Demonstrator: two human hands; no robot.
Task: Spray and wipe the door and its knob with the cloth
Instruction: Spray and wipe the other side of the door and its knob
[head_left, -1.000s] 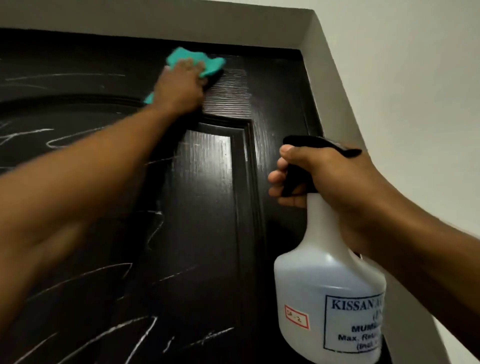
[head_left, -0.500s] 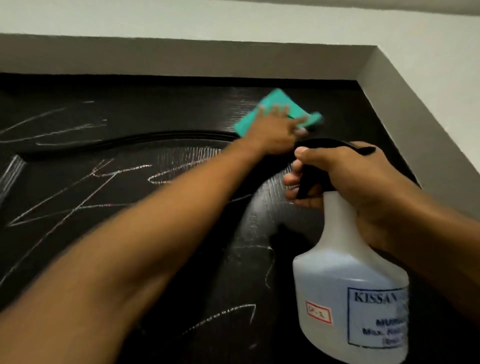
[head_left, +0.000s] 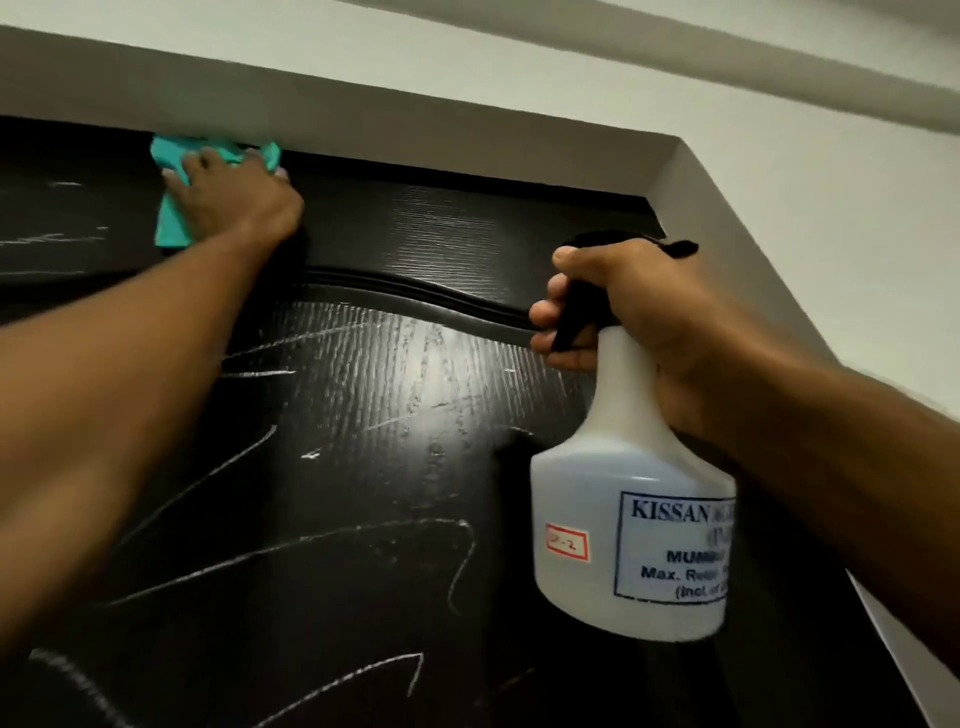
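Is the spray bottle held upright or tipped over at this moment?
Upright. The spray bottle hangs with its black trigger head on top and its wide base lowest, gripped at the neck by the right hand.

Head view, close, up at door (head_left: 395, 467)

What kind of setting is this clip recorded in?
Most likely indoors, at a room doorway in a home or similar building: a dark wood-grain panelled door marked with white scribbles, a grey door frame around it, and plain painted wall above and beside it.
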